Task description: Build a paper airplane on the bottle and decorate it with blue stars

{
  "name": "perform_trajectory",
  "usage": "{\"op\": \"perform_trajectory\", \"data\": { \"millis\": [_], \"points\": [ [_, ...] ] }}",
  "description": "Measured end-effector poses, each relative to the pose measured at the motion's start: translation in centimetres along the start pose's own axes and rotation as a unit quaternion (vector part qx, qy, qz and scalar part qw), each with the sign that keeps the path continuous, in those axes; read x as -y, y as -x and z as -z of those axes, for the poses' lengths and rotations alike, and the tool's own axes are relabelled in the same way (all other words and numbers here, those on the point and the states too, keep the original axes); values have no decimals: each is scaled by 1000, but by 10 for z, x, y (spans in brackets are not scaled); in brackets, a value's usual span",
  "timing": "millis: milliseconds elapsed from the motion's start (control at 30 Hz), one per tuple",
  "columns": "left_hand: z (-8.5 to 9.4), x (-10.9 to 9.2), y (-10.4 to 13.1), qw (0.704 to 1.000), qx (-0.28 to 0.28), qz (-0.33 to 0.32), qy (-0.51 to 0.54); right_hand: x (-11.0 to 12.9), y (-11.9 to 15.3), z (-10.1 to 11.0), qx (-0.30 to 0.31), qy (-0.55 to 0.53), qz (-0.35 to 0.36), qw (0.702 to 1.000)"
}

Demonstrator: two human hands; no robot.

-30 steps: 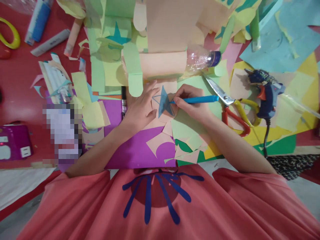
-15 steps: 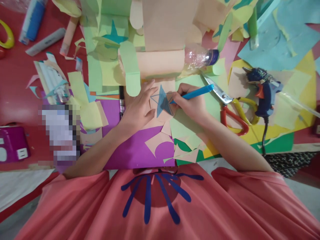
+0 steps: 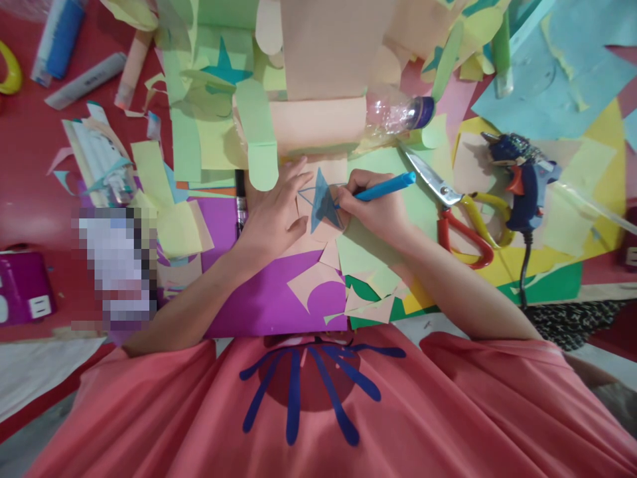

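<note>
Can see a blue star (image 3: 324, 202) drawn on a bit of peach paper (image 3: 336, 164), right between the left hand (image 3: 273, 216) and the right hand (image 3: 375, 206). Looks filled in down the middle and legs, but only outlined on the left point. Can't see the whole sheet, with hands covering both sides of it.

Just past it, can spot a bottle (image 3: 383, 114) wrapped mostly in peach paper, with a green strip (image 3: 261, 136) hanging over one end. Pretty crowded on the right: scissors (image 3: 446, 192) just beside the hand, then a glue gun (image 3: 530, 189) farther out. On the left, can see a black marker (image 3: 241, 199) near the hand, then yellow scraps (image 3: 179, 232) and a pixelated block (image 3: 119, 269), can't make out any detail there. Nearer the body, a purple sheet (image 3: 263, 295).

Compared with a second ago, looks mostly unchanged, just shifted slightly left in view. Also shows the blue pen (image 3: 385, 186) at a steeper slant, with its back end swung away from the body.

Pinching that pen between thumb and fingertips on the right, down by the star's right side. Resting palm down on the left, with fingers loosely spread over the paper's edge, gripping nothing.
</note>
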State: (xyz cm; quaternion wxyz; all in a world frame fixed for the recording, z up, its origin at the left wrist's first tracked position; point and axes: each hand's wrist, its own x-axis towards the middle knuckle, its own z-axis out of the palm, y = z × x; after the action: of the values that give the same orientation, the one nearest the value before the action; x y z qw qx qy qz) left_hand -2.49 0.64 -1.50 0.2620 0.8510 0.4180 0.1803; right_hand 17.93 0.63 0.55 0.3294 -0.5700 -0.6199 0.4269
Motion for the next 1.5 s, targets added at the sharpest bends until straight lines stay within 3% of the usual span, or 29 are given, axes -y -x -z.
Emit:
{"op": "perform_trajectory", "data": {
  "millis": [567,900,1500],
  "points": [
    [0,-1,-1,1000,-1,2,7,2,6,4,86,2,-1,996],
    [1,-1,-1,1000,2,3,-2,5,5,5,28,-29,-19,999],
    [-1,1,-1,1000,-6,8,2,2,7,8,106,25,21,994]
  ]
}}
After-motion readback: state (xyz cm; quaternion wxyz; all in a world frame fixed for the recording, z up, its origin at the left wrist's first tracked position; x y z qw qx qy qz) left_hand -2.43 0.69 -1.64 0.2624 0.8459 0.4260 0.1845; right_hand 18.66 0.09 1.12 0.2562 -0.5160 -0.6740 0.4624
